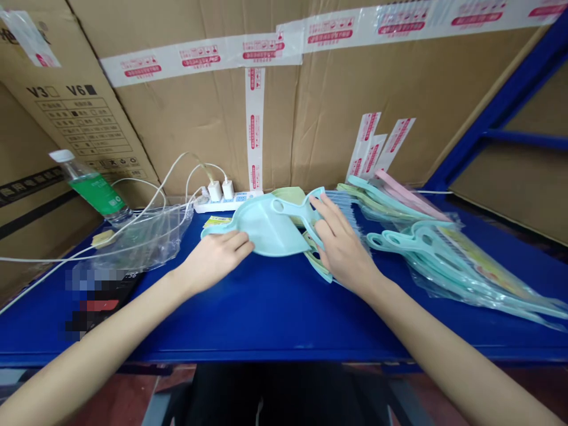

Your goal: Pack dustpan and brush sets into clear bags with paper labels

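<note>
My left hand (222, 254) grips a light blue dustpan (266, 234) by its handle end. The pan is raised just above the blue table. My right hand (341, 239) has its fingers on a light blue hand brush (295, 208), whose handle lies across the pan's right side. Blue bristles (351, 207) show beyond that hand. Behind the pan, part of a green dustpan (290, 194) is visible, mostly covered. More green and blue plastic handles (317, 260) stick out below my right hand; which pieces they belong to is hidden.
Bagged blue dustpan sets (444, 254) lie on the right, with green, blue and pink ones (412, 198) behind. To the left are a green-labelled bottle (95, 189), clear plastic bags (151, 236), white cables and a dark phone (110, 296). A power strip (204, 206) stands against cardboard boxes (199, 112).
</note>
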Demonstrator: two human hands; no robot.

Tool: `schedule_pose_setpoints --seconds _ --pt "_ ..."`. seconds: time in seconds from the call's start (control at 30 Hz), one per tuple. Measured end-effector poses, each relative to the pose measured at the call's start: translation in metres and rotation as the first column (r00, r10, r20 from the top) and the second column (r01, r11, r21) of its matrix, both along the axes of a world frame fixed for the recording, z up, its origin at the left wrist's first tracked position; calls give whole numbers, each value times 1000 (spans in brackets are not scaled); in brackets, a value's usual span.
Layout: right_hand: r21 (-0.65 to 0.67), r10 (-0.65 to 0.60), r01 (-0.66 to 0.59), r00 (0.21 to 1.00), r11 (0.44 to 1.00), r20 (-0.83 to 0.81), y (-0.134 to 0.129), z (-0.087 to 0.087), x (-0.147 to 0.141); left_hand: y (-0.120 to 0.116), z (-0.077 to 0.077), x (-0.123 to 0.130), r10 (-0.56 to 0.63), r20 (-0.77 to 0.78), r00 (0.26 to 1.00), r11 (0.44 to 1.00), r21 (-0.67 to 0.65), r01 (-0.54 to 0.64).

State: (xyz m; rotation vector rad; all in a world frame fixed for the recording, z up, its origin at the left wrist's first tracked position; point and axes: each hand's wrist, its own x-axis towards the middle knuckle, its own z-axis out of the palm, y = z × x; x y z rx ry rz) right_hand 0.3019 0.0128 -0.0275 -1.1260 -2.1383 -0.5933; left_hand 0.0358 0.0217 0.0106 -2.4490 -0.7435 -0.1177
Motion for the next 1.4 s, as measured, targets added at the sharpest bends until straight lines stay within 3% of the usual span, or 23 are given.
schedule_pose_setpoints --seconds 0.07,0.23,0.5,0.63,0.7,0.8,0.83,0.9,1.03,1.17,1.3,1.4 --pt "-41 50 -48 998 998 38 -3 0 -7 -21 -13 -19 -116 42 992 990 83 112" --pt "-124 149 -134 982 983 118 -18 4 -28 -55 -34 -41 -210 93 973 976 82 203" --pt "-183 161 -111 945 977 285 -41 -1 -80 -52 -38 -48 -262 242 934 951 -101 293" --pt "-283 150 -58 936 957 318 -44 -8 -96 -55 -36 -57 -347 331 878 923 -46 382" --pt "-350 145 -25 936 936 321 -44 -9 -100 -56 -30 -62 -304 395 867 946 16 324" --pt "-455 155 1 940 891 305 -45 -6 -104 -47 -16 -70 -16 455 890 991 -111 74" --pt "-485 164 -2 942 874 292 -46 -5 -105 -43 -12 -72 97 442 892 976 -217 1" --pt "-524 188 -28 948 851 255 -48 -4 -108 -32 -6 -73 251 393 884 891 -450 -53" --pt "-513 241 -107 949 852 202 -52 -6 -113 -17 -9 -70 350 352 868 650 -759 45" --pt "-502 321 -205 934 841 158 -49 -2 -109 -15 -19 -67 413 363 835 509 -853 119" --pt "-575 424 -288 899 766 114 -33 8 -93 -13 -24 -68 450 373 811 455 -877 152" --pt "-605 447 -291 886 741 122 -20 7 -79 -12 -26 -71 466 376 801 407 -895 183"
